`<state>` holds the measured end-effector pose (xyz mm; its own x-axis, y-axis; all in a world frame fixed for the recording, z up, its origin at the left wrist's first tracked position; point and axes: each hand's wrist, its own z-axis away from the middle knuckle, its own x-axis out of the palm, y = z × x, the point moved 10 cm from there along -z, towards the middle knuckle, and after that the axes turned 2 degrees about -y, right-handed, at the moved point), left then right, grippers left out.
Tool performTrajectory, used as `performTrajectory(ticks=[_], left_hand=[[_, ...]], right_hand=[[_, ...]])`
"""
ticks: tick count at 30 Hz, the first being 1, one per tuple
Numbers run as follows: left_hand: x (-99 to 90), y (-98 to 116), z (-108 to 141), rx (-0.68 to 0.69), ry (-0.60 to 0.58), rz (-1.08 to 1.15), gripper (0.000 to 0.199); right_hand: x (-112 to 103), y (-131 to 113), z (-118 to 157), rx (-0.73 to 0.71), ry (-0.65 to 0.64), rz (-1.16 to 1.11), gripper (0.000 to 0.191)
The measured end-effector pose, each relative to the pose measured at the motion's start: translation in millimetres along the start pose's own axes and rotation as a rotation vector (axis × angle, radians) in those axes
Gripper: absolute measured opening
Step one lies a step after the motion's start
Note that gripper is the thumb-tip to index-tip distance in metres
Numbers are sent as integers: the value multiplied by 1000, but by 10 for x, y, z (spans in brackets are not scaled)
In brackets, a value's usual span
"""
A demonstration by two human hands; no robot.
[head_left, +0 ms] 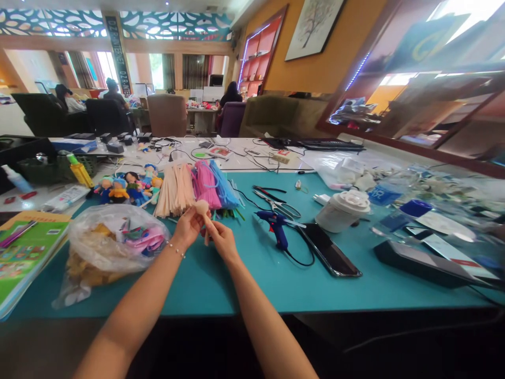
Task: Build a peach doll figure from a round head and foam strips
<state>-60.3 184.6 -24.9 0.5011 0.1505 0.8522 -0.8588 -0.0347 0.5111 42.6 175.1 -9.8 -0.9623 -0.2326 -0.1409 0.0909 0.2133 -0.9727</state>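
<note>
Between my hands is a small rounded piece of beige fuzzy chenille stem [202,207], with a short strip hanging below it. My left hand [188,227], a beaded bracelet at its wrist, pinches the piece from the left. From the right, my right hand [221,240] has its thumb and fingers closed on the strip below the rounded part. Just beyond lie bundles of chenille stems: beige [175,187], pink [206,184] and blue [224,187]. Several small dolls [128,188] sit to their left.
A clear plastic bag [106,252] of soft pieces lies left, beside a green book [29,252]. On the right are a blue glue gun [274,226], scissors [278,204], pliers [269,190], a phone [330,251] and a white lidded cup [342,210]. Other people sit farther back.
</note>
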Motion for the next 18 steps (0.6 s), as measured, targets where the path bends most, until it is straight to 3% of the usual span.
performTrajectory(ticks=[5, 11, 18], left_hand=[[41, 32, 32, 54, -18, -45, 8], [31, 72, 66, 133, -11, -72, 20], [7, 102, 76, 176, -14, -77, 34]], right_hand=[[-108, -102, 55, -89, 90, 192, 48], [-178, -216, 84, -199, 183, 349, 36], [-130, -383, 145, -343, 199, 490, 27]])
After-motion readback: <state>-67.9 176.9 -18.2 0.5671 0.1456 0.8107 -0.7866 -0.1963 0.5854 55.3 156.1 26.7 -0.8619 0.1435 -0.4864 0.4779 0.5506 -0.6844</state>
